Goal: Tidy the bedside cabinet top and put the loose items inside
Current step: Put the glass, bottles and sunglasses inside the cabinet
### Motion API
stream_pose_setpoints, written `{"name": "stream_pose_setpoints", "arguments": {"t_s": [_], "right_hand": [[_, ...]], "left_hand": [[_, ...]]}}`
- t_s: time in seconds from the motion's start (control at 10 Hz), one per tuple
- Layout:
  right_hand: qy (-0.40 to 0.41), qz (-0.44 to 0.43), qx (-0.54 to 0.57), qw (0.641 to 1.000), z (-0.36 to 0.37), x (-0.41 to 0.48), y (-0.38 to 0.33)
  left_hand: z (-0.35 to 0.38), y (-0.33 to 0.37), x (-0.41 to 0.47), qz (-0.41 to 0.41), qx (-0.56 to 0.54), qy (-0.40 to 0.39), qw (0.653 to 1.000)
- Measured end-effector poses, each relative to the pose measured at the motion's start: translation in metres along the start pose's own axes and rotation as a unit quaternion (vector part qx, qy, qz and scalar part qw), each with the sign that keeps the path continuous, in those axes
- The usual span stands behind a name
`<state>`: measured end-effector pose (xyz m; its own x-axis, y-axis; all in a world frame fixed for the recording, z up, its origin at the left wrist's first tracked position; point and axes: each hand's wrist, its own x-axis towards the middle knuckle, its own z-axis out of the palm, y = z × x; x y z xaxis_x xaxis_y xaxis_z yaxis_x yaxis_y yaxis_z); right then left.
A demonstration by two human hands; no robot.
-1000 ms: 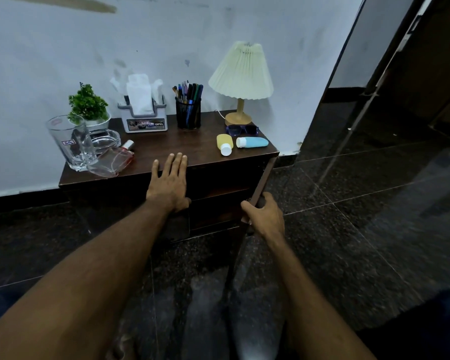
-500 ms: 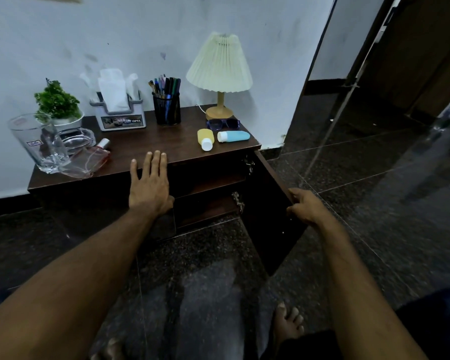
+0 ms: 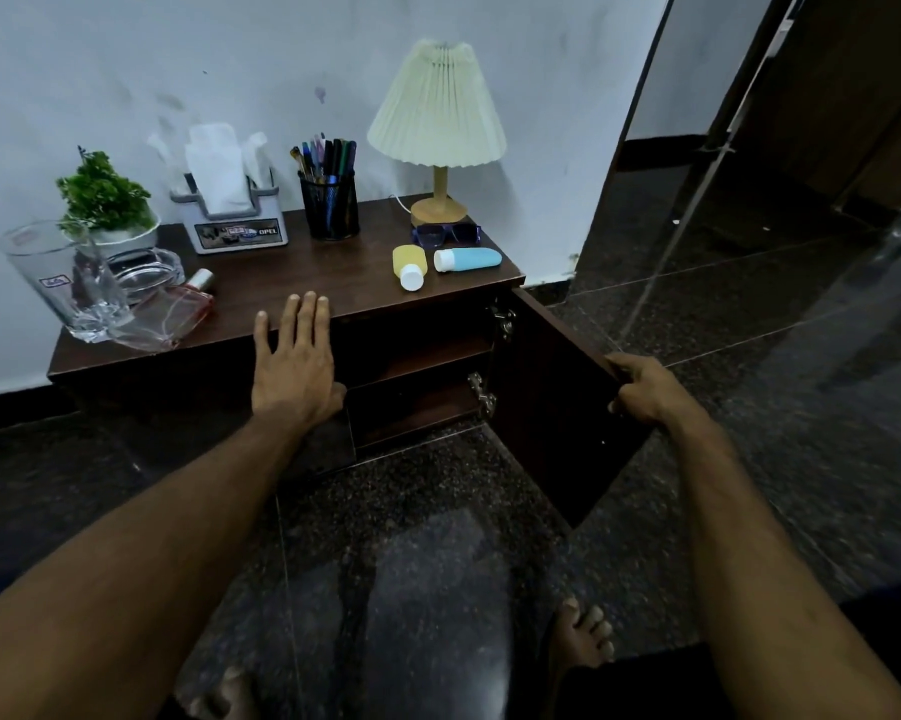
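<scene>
Left hand: the left hand (image 3: 295,361) is laid flat on the cabinet's front edge, fingers straight and close together, fingertips resting on the top.
Right hand: the right hand (image 3: 640,389) is curled round the upper outer corner of the open door (image 3: 557,407).
Cabinet: the bedside cabinet (image 3: 292,283) is set against a white wall, directly under the left hand; dark brown wood is seen throughout.
Door: it is swung out wide to the right, and 2 metal hinges (image 3: 503,322) are exposed at its inner edge.
Interior: 1 shelf (image 3: 422,358) is seen between the left hand and the door.
Loose items, right: a yellow bottle (image 3: 409,265) and a blue bottle (image 3: 469,259), both white-capped, are laid on their sides near the right front corner, with blue sunglasses (image 3: 445,233) just behind them.
Loose items, left: a perfume bottle (image 3: 178,309) is laid flat beside a glass mug (image 3: 68,283) and a glass ashtray (image 3: 144,270), left of the left hand.
Back row: a potted plant (image 3: 105,200), tissue box (image 3: 235,228), pen holder (image 3: 330,205) and pleated lamp (image 3: 438,106) are lined up along the wall.
</scene>
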<state>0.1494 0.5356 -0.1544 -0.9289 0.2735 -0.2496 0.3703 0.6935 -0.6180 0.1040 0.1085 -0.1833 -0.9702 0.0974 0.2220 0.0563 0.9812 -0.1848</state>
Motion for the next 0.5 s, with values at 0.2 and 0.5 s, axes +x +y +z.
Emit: {"name": "stream_pose_setpoints", "arguments": {"t_s": [0.2,0.5], "right_hand": [[-0.006,-0.019,-0.005,1.0,-0.003,0.0058,0.0079],[0.018,-0.034,-0.125,0.991,0.0012,-0.002,0.0013]], "left_hand": [[0.0027,-0.0002,0.0009,-0.002,-0.005,0.006,1.0],[0.0039,-0.0006,0.0014,-0.002,-0.011,0.008,1.0]]}}
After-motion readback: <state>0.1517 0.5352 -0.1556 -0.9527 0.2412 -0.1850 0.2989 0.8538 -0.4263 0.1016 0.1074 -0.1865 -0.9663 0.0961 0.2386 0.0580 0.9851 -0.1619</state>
